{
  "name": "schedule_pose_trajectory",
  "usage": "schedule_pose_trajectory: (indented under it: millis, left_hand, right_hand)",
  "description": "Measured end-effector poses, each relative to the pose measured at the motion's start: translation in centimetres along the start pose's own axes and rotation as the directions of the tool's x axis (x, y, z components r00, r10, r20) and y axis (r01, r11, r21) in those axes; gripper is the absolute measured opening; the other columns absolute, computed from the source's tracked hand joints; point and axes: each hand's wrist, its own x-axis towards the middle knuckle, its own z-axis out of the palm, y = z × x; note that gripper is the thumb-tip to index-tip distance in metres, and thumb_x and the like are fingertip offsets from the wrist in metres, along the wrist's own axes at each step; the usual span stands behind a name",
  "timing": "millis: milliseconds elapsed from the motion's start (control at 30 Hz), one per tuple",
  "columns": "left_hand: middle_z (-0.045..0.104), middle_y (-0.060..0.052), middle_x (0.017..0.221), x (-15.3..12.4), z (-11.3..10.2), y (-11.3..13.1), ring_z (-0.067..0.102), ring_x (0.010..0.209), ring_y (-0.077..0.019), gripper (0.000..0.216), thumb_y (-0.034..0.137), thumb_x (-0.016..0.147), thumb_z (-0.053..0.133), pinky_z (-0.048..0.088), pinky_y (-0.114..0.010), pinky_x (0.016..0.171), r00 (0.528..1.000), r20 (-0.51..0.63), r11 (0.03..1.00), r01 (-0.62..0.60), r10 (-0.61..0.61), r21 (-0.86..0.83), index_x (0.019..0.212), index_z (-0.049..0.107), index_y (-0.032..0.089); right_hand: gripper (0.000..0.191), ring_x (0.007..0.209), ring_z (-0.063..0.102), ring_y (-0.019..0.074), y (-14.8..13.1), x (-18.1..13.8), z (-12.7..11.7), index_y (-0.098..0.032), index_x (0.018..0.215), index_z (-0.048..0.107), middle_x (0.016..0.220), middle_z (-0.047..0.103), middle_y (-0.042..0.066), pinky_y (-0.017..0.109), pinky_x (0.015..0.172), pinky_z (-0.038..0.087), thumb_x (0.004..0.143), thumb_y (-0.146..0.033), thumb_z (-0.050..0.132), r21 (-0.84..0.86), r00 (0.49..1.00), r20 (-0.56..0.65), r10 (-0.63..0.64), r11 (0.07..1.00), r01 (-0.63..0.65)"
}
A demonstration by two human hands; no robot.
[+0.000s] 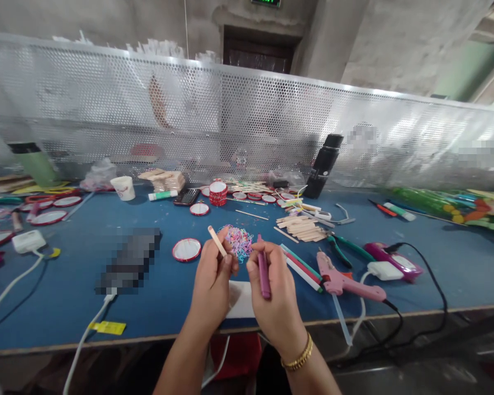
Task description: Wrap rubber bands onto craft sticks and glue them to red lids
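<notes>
My left hand (212, 277) is closed on a plain wooden craft stick (216, 240), which points up and to the left. A magenta marker pen (263, 270) stands nearly upright in my closed right hand (274, 288). Both hands hover over the front middle of the blue table (148, 307), just above a white sheet (239, 299). Right behind them lies a tangle of small coloured rubber bands (239, 241). A gold bracelet (299, 357) circles my right wrist.
A pink glue gun (346, 281), coloured pens (302, 267), green pliers (346, 246) and a pile of wooden sticks (302, 227) lie to the right. Red-rimmed round lids (186, 249) are scattered about. A perforated metal screen (247, 120) walls the back. Chargers and cables run left and right.
</notes>
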Motion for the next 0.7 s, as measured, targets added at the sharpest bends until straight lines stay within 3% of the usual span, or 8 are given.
schedule_pose_trajectory:
  millis: [233, 333, 467, 600, 700]
  left_hand:
    - [0.055, -0.001, 0.100, 0.0, 0.1, 0.4, 0.054, 0.072, -0.0102, 0.040, 0.035, 0.093, 0.070, 0.050, -0.026, 0.069, 0.993, 0.007, 0.964, 0.116, -0.117, -0.241, 0.132, 0.066, 0.028]
    - [0.056, -0.001, 0.101, 0.0, 0.1, 0.6, 0.055, 0.073, -0.0095, 0.040, 0.033, 0.091, 0.073, 0.051, -0.025, 0.070, 0.984, 0.006, 0.936, 0.172, -0.179, -0.306, 0.131, 0.068, 0.027]
    - [0.056, -0.001, 0.101, 0.0, 0.2, 0.8, 0.055, 0.074, -0.0098, 0.042, 0.030, 0.090, 0.073, 0.051, -0.025, 0.070, 0.975, 0.010, 0.914, 0.210, -0.221, -0.348, 0.131, 0.068, 0.026]
    - [0.058, -0.002, 0.101, 0.0, 0.3, 1.0, 0.055, 0.074, -0.0100, 0.046, 0.032, 0.087, 0.077, 0.049, -0.024, 0.068, 0.974, 0.016, 0.901, 0.214, -0.225, -0.378, 0.131, 0.068, 0.025]
    - [0.060, -0.001, 0.094, -0.1, 0.3, 1.3, 0.054, 0.071, -0.0104, 0.046, 0.034, 0.087, 0.076, 0.045, -0.024, 0.063, 0.973, 0.046, 0.911, 0.226, -0.224, -0.345, 0.132, 0.067, 0.023]
  right_hand:
    - [0.007, 0.078, 0.066, 0.0144, -0.1, 0.0, 0.2, -0.026, 0.109, 0.053, 0.090, 0.067, 0.000, 0.030, 0.074, 0.056, 0.103, -0.023, 0.052, 0.330, 0.989, -0.048, 0.139, 0.937, -0.115]
    - [0.014, 0.083, 0.067, 0.0147, -0.4, 0.0, 0.0, -0.025, 0.110, 0.053, 0.093, 0.068, 0.001, 0.030, 0.076, 0.057, 0.099, -0.020, 0.059, 0.427, 0.986, -0.051, 0.157, 0.896, -0.121]
    - [0.022, 0.083, 0.068, 0.0143, -0.7, -0.2, -0.4, -0.026, 0.111, 0.052, 0.092, 0.067, 0.000, 0.029, 0.076, 0.057, 0.095, -0.018, 0.065, 0.498, 0.985, -0.028, 0.173, 0.856, -0.136]
    - [0.028, 0.075, 0.063, 0.0130, -0.7, -0.5, -0.5, -0.026, 0.107, 0.054, 0.083, 0.060, -0.004, 0.028, 0.073, 0.056, 0.090, -0.027, 0.076, 0.507, 0.978, -0.072, 0.197, 0.852, -0.134]
    - [0.013, 0.067, 0.057, 0.0118, -0.4, -0.5, -0.3, -0.025, 0.100, 0.059, 0.074, 0.056, -0.005, 0.025, 0.065, 0.051, 0.101, -0.038, 0.062, 0.522, 0.972, -0.125, 0.198, 0.846, -0.105]
